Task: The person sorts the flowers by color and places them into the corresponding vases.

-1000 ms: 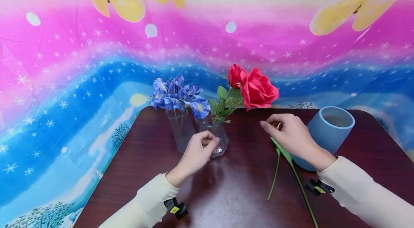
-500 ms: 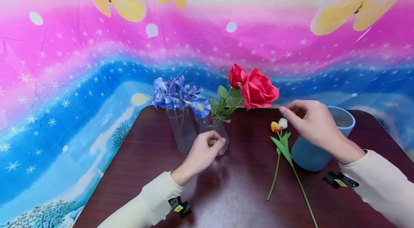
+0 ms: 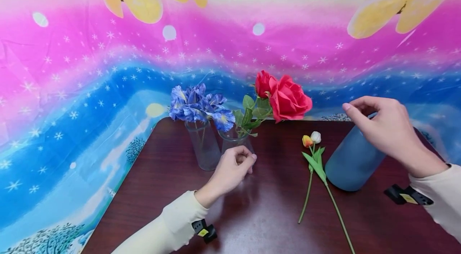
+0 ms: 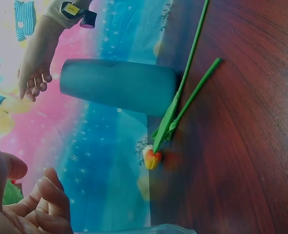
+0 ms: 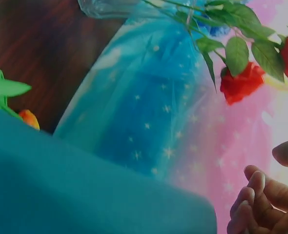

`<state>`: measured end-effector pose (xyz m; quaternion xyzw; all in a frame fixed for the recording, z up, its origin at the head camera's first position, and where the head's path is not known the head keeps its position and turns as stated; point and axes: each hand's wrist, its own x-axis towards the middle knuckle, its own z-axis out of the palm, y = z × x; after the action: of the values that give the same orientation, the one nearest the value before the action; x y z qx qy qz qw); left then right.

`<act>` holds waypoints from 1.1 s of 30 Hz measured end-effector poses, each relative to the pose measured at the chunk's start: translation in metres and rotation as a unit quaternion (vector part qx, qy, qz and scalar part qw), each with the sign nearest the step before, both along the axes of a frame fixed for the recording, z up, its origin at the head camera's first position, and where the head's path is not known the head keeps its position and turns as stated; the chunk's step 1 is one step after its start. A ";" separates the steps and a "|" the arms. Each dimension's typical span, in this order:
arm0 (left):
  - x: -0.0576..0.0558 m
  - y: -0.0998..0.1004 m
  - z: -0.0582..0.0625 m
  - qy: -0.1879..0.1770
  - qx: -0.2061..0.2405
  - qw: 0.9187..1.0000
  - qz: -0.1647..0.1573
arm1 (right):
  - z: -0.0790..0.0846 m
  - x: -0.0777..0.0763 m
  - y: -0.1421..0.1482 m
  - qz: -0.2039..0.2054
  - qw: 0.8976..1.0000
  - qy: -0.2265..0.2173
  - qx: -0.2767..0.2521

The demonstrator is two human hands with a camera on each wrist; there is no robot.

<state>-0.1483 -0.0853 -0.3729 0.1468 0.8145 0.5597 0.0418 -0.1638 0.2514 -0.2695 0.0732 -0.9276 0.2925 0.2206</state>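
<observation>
My right hand [image 3: 385, 130] hovers over the mouth of a blue-grey vase [image 3: 351, 162], fingers loosely bent and holding nothing; it hides most of the vase's rim. In the right wrist view, a gap shows between thumb and fingertips. Just left of that vase lie two artificial tulips, an orange-yellow one [image 3: 307, 141] and a white one [image 3: 315, 137], with long green stems. My left hand [image 3: 230, 168] is in front of a clear glass vase [image 3: 235, 141] holding red roses [image 3: 288, 100], covering its lower part. Its fingers are loosely curled with nothing between them.
A second clear glass vase [image 3: 205, 152] with blue-purple irises [image 3: 196, 104] stands left of the roses. The dark wooden table [image 3: 266, 222] carries everything, its far edge close behind the vases. A colourful printed cloth [image 3: 230, 42] hangs behind.
My right hand has risen from the tulips and moved right, over the blue-grey vase; the tulip heads have come into view. My left hand has shifted slightly right. Flowers and vases stay put.
</observation>
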 end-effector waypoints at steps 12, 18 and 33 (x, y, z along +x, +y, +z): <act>0.001 0.014 0.001 0.017 -0.027 0.999 -0.004 | -0.005 -0.001 0.034 -0.075 0.997 -0.009 0.036; 0.002 0.020 0.000 0.011 -0.025 1.000 -0.012 | -0.015 -0.005 0.052 -0.083 0.994 -0.031 0.071; 0.005 0.047 -0.019 -0.002 -0.047 0.998 -0.030 | -0.035 -0.004 0.072 -0.053 0.991 -0.070 0.101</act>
<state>-0.1429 -0.0384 -0.3920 0.1673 0.8350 0.5199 0.0672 -0.1678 0.3231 -0.3042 0.0252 -0.9681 0.1896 0.1621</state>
